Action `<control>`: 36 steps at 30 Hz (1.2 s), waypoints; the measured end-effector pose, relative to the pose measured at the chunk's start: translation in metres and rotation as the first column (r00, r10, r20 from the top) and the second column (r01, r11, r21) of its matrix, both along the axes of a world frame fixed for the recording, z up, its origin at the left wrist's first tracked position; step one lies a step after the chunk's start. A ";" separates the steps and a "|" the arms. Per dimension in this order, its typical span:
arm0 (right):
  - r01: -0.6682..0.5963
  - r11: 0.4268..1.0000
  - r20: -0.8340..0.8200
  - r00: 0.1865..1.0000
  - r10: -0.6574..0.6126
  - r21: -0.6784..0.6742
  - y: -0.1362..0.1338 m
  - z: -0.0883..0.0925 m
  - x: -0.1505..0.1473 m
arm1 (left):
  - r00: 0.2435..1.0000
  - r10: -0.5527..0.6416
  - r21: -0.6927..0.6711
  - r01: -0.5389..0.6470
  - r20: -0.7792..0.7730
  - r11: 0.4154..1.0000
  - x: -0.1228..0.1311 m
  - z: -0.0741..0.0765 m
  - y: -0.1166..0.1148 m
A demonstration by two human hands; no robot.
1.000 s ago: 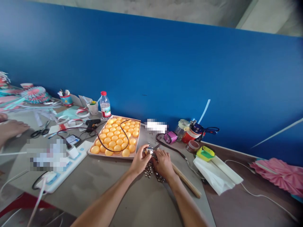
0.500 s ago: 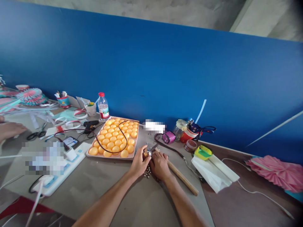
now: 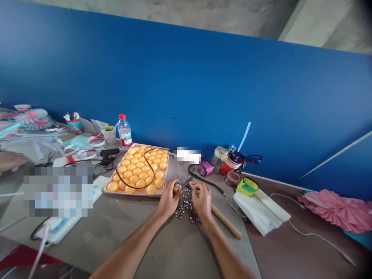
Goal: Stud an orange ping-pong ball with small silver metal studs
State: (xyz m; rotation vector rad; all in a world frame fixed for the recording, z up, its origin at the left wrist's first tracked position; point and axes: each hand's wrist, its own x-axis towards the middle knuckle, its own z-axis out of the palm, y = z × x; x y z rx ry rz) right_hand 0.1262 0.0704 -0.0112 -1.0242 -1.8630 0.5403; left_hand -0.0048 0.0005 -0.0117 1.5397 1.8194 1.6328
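Note:
My left hand (image 3: 168,199) is curled around a small ball (image 3: 176,189), orange where it shows and covered with shiny silver pieces on top. My right hand (image 3: 201,197) is closed in a pinch just to the right; whatever sits between its fingertips is too small to make out. Small shiny silver beads (image 3: 179,211) lie on the table between the hands, and a darker heap of beads (image 3: 190,209) reaches under the right hand. A wooden stick (image 3: 226,221) runs out from beneath that hand. Near the fingertips shows a flat grey metal piece (image 3: 187,181).
Left of the hands stands a tray of orange balls (image 3: 109,189) with a dark cord across it. Behind are a water bottle (image 3: 124,133), a purple object (image 3: 205,168) and a jar (image 3: 220,158). A power strip (image 3: 69,223) and another person's hand (image 3: 13,161) are at left.
My right hand has lifted and drawn slightly right, its fingers curling into a pinch and uncovering the dark beads. My left hand still holds the ball, slightly further left.

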 end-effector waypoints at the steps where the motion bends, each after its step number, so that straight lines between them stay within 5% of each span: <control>1: 0.005 0.999 -0.066 0.998 -0.008 -0.048 0.001 0.000 0.000 | 1.000 -0.007 0.004 0.007 0.007 1.000 0.000 0.000 0.000; 6: -0.141 0.944 -0.348 0.937 0.030 -0.297 -0.002 -0.002 -0.004 | 0.998 -0.050 -0.059 0.052 0.035 0.997 0.001 0.000 0.000; 18: -0.407 0.791 -0.474 0.864 0.171 -0.456 -0.011 0.010 -0.011 | 0.998 -0.041 -0.012 0.042 0.054 0.999 0.001 0.005 -0.002; 36: -0.442 0.721 -0.398 0.883 0.247 -0.534 -0.010 0.019 -0.009 | 0.995 -0.072 -0.016 0.071 -0.075 0.997 0.001 -0.003 -0.001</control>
